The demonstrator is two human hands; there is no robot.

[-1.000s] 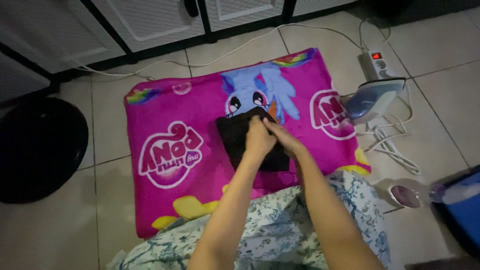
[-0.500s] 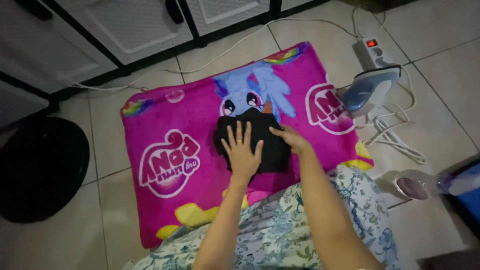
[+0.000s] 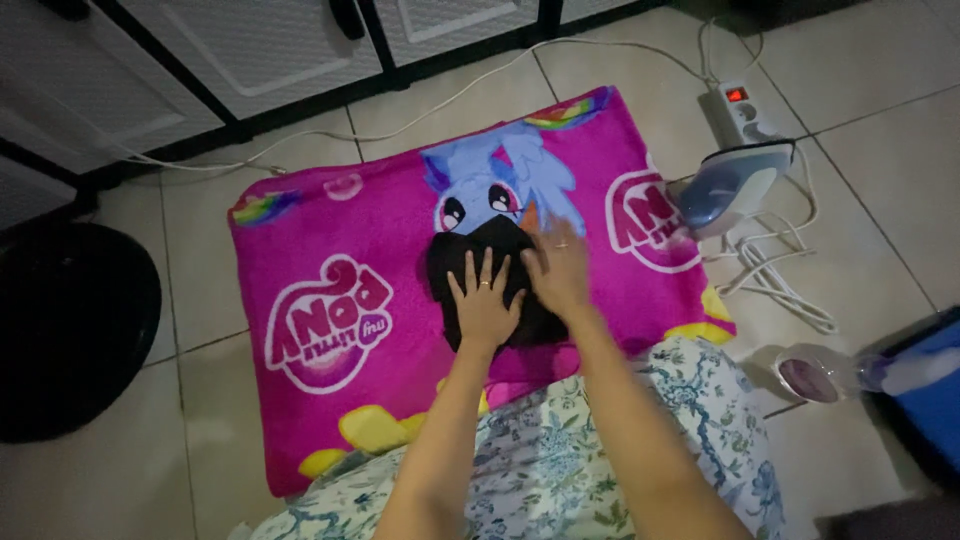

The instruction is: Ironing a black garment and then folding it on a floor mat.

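A small folded black cloth [image 3: 450,262] lies in the middle of a bright pink cartoon-print blanket [image 3: 330,240] spread on the tiled floor. My left hand [image 3: 483,303] rests flat on the cloth with its fingers spread, a ring on one finger. Beside it, my right hand [image 3: 557,270] presses flat on the cloth's right part, slightly blurred. Neither hand grips anything. My lap in a floral-print garment [image 3: 560,465] shows at the bottom.
A blue and white iron [image 3: 728,187] stands on the floor right of the blanket, its white cord [image 3: 780,280] coiled nearby, by a power strip [image 3: 740,108] with a red light. A round black object [image 3: 70,330] sits left. Cabinets [image 3: 250,45] line the back. A blue container [image 3: 925,395] is at right.
Both hands went from bunched together on the cloth to lying flat on it. My right hand has slid up and left across the cloth's right part.
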